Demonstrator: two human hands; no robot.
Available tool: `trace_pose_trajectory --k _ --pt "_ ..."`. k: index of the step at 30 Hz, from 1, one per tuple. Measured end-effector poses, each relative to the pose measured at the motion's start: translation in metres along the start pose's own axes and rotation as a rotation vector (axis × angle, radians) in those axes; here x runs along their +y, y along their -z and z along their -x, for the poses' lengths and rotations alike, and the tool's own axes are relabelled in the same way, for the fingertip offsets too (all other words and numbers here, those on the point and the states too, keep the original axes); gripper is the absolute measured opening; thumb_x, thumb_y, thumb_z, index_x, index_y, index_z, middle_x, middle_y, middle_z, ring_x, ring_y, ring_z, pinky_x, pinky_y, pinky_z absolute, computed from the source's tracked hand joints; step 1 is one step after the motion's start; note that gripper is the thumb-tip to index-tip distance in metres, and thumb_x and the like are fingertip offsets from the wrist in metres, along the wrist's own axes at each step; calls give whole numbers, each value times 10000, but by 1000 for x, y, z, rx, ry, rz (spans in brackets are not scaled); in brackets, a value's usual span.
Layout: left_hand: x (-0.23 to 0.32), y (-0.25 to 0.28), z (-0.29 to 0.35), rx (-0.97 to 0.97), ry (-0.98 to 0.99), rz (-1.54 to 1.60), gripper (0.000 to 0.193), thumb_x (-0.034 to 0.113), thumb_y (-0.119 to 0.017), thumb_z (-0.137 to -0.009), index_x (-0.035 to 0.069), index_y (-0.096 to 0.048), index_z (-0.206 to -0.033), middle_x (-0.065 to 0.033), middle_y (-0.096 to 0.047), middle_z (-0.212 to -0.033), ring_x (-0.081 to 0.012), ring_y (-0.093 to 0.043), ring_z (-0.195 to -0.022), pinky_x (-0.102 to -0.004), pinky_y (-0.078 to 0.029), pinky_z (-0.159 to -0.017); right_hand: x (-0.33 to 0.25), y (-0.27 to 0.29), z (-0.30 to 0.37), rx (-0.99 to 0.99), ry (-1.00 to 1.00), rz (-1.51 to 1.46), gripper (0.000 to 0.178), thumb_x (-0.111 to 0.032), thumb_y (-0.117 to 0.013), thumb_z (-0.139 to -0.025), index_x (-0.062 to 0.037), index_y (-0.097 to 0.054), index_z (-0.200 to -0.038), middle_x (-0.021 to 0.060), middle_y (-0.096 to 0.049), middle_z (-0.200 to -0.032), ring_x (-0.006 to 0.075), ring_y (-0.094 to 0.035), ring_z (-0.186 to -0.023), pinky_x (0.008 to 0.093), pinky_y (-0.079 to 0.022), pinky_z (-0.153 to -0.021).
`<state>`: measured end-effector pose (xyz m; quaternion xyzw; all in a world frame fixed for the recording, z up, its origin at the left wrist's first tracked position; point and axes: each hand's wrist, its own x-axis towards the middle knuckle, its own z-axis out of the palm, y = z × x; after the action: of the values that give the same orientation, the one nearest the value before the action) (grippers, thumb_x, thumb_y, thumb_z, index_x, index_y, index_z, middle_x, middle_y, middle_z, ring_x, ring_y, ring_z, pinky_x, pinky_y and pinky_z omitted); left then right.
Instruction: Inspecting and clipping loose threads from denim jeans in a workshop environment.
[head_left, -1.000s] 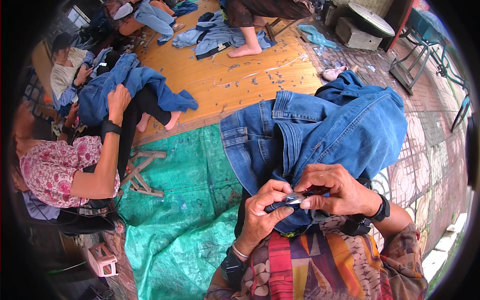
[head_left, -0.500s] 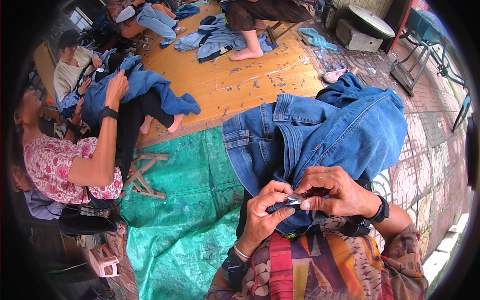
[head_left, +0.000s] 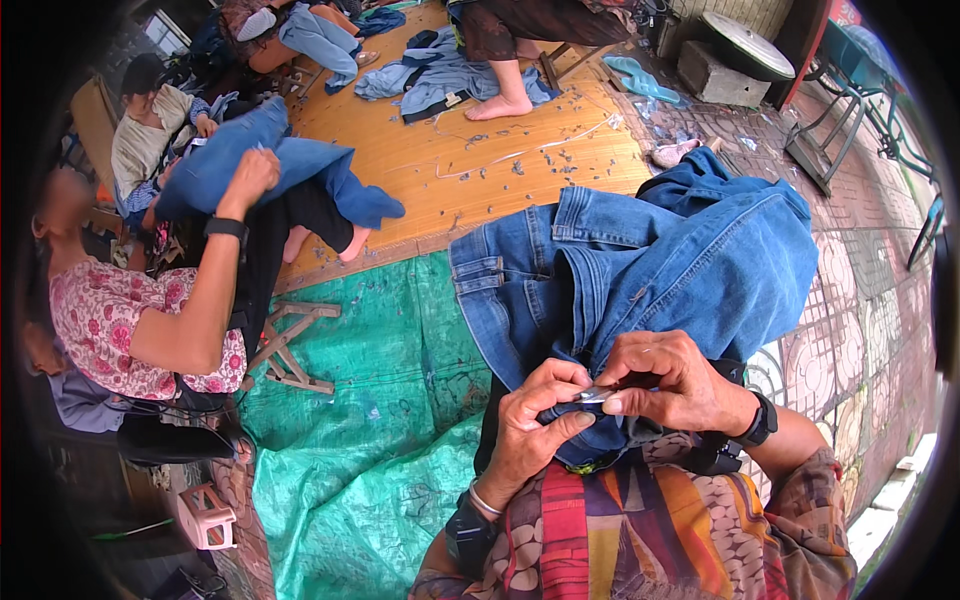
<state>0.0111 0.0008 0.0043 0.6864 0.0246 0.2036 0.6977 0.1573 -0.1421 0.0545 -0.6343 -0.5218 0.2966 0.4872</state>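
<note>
A pair of blue jeans (head_left: pixel 690 260) lies across my lap, bunched up, its waistband and belt loops at the left. My left hand (head_left: pixel 535 415) is closed in a pinch on a folded edge of the denim. Close against it, my right hand (head_left: pixel 670 385) grips small silver thread snips (head_left: pixel 595 396) between thumb and fingers. The blades lie along the denim edge by my left fingertips. Most of the snips' body is hidden inside my right hand, so whether the blades touch the cloth is unclear.
A green tarp (head_left: pixel 350 430) covers the ground at the left, with a wooden folding stool (head_left: pixel 290 350) on it. Beyond is a yellow mat (head_left: pixel 520 160) with scraps and denim. A co-worker in a floral top (head_left: pixel 120 320) handles jeans. A pink plastic stool (head_left: pixel 207 515) stands lower left.
The snips' blades look closer together and flatter along the denim edge. My hands have barely moved. The co-worker at the left has lifted and shifted the jeans.
</note>
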Motion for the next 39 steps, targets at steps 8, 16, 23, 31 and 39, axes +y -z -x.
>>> trace_pose_trajectory --k 8,16,23,31,39 --pt "6 0 -2 -22 57 -81 189 30 -731 -739 -17 -646 -901 -84 -602 -954 -176 -598 -890 -272 -463 -779 -8 0 -6 -31 37 62 190 -127 -697 -786 0 -584 -871 119 -560 -760 297 -574 -701 366 -443 -595" --pt "1 -2 -1 -33 9 -60 188 35 -726 -749 -17 -649 -912 -80 -603 -952 -177 -600 -890 -273 -463 -780 -2 1 1 -17 18 40 197 -135 -719 -766 -8 -593 -850 111 -569 -765 272 -575 -709 351 -436 -599" --pt "12 -6 -4 -72 89 -126 208 63 -726 -765 -7 -673 -954 -73 -610 -961 -170 -604 -893 -270 -467 -786 -11 2 -4 -46 33 39 202 -105 -702 -773 -2 -582 -898 122 -567 -797 308 -582 -731 370 -444 -617" --pt "0 -4 1 -31 28 -56 187 47 -725 -761 -17 -658 -923 -89 -614 -963 -184 -608 -899 -278 -468 -793 -9 5 -2 -93 9 9 212 -132 -682 -804 0 -584 -939 129 -560 -828 306 -583 -734 377 -447 -610" --pt "1 -2 0 -36 18 -100 184 30 -729 -743 -26 -640 -895 -97 -610 -960 -195 -608 -898 -283 -466 -797 -8 4 1 -73 -15 38 223 -151 -680 -811 3 -587 -942 131 -561 -821 310 -585 -734 379 -452 -614"
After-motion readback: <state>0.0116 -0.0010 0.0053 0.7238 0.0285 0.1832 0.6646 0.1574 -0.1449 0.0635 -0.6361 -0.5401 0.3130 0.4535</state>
